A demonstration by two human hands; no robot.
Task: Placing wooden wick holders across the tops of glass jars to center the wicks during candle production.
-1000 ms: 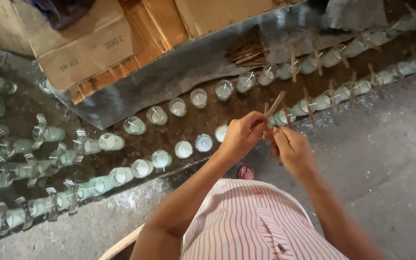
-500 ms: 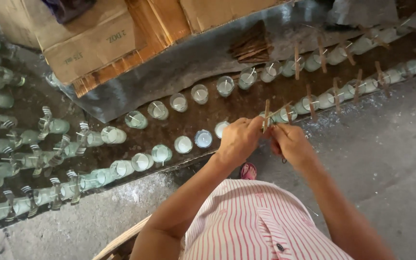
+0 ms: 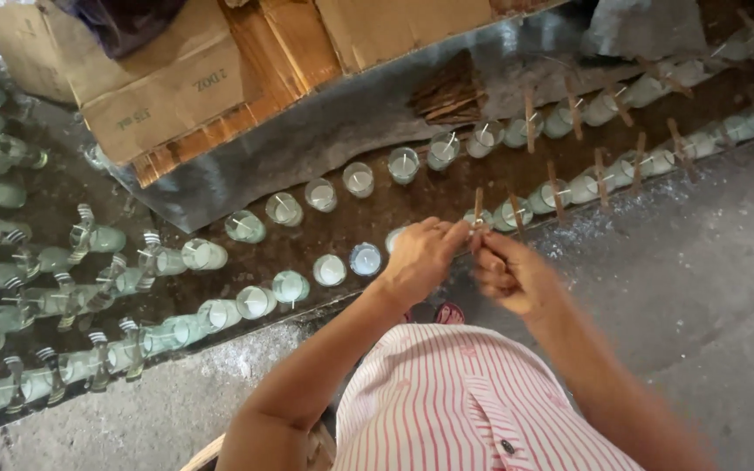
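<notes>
Two hands meet at frame centre, above a red-and-white striped shirt [image 3: 473, 410] filling the bottom middle. Left hand [image 3: 419, 259] comes up from lower left, fingers pressed together w/ thumb, pinching a small wooden stick [image 3: 478, 208] that stands upright just above the fingertips. Right hand [image 3: 510, 272] sits just right of it, fingers curled in and pinched at the same spot, touching the left fingertips; what's inside its curl I can't tell, slightly blurred. The stick is over a glass candle cup [image 3: 479, 219] in the near row, partly hidden by the hands. Near row of wax-filled glass cups [image 3: 290, 286] runs diag. from lower left up toward upper right, along the edge of a grey concrete floor [image 3: 700, 288] at right. Cups right of the hands already carry upright wooden sticks [image 3: 601, 177]; cups left of the hands, e.g. a bluish one [image 3: 366, 258], have none. Second row of cups [image 3: 359, 178] lies parallel, further up. Far left: more cups w/ metal clips [image 3: 86, 218] on them. Beyond, a bundle of spare sticks [image 3: 448, 90] at upper centre, on grey sheeting [image 3: 307, 139]. Cardboard boxes [image 3: 154, 96] across the upper left and top.
</notes>
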